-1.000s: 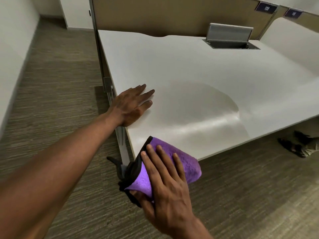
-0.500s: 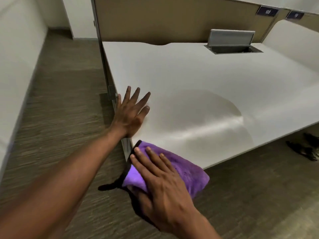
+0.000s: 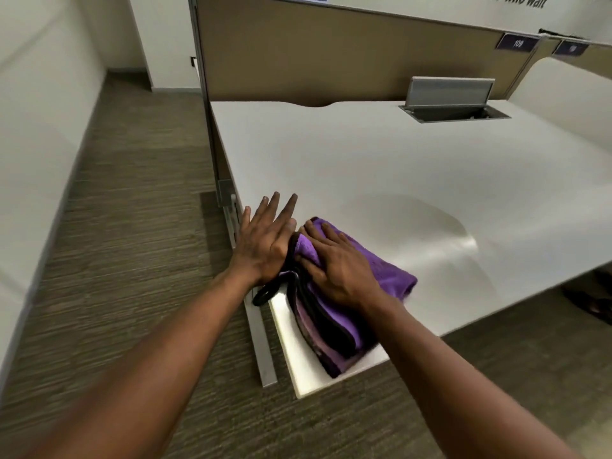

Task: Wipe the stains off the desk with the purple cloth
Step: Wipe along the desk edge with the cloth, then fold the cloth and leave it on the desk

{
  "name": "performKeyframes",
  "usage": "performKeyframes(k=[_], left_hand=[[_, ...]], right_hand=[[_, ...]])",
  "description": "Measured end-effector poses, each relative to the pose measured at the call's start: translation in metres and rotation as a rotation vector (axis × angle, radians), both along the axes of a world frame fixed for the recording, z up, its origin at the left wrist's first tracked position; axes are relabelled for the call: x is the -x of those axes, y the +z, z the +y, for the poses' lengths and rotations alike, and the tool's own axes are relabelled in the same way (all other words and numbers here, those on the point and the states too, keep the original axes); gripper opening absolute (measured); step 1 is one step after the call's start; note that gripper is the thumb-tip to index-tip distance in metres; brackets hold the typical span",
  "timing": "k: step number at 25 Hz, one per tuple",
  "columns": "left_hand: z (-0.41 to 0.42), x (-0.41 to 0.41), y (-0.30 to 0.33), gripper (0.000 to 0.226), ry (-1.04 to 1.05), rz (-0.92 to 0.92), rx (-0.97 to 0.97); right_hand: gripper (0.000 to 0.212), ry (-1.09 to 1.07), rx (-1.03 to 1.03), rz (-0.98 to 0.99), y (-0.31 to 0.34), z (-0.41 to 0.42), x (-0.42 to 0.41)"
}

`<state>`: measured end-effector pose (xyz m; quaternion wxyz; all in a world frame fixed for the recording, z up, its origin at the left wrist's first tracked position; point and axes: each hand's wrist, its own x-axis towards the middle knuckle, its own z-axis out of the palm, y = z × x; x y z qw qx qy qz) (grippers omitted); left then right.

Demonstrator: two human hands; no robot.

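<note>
I am reading "109" on the dark nameplate (image 3: 517, 44) at the partition's top edge; "who wait" is showing on the wall (image 3: 525, 1) behind. The second plate (image 3: 572, 48) is staying illegible.

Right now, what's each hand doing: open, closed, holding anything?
Left hand: open, fingers straight, flat on the desk beside the purple cloth.
Right hand: on the folded purple cloth, fingers slightly curled, pressing it onto the desk.

Purple cloth (image 3: 381, 273) with black trim, plain white desk (image 3: 364, 167), tan partition panel (image 3: 331, 54), brown streaked carpet (image 3: 139, 226), grey hatch lid (image 3: 450, 91)
</note>
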<state>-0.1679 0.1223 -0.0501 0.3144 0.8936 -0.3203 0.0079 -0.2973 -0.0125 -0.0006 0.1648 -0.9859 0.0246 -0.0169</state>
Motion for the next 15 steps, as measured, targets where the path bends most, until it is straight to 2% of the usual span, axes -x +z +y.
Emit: performKeyframes(k=[2, 4, 7, 11, 13, 15], left_hand=[[0.0, 0.001, 0.0, 0.06, -0.004, -0.037, -0.053], [0.0, 0.0, -0.002, 0.061, -0.009, -0.066, -0.097], [-0.003, 0.001, -0.005, 0.068, 0.009, -0.106, -0.184], [-0.007, 0.003, -0.003, 0.075, 0.012, -0.129, -0.296], [-0.006, 0.003, -0.001, 0.073, 0.006, -0.129, -0.257], [-0.004, 0.004, 0.0, 0.072, -0.011, -0.119, -0.228]], right_hand=[[0.066, 0.176, 0.014, -0.007, -0.002, -0.014, 0.026], [0.065, 0.257, 0.006, 0.022, -0.007, -0.032, 0.059], [0.062, 0.112, -0.065, 0.027, -0.004, -0.066, 0.055], [0.06, -0.218, 0.01, -0.007, -0.001, -0.061, -0.021], [0.061, -0.251, -0.023, -0.007, -0.002, -0.05, -0.045], [0.062, -0.165, -0.029, 0.005, -0.005, -0.051, -0.04]])
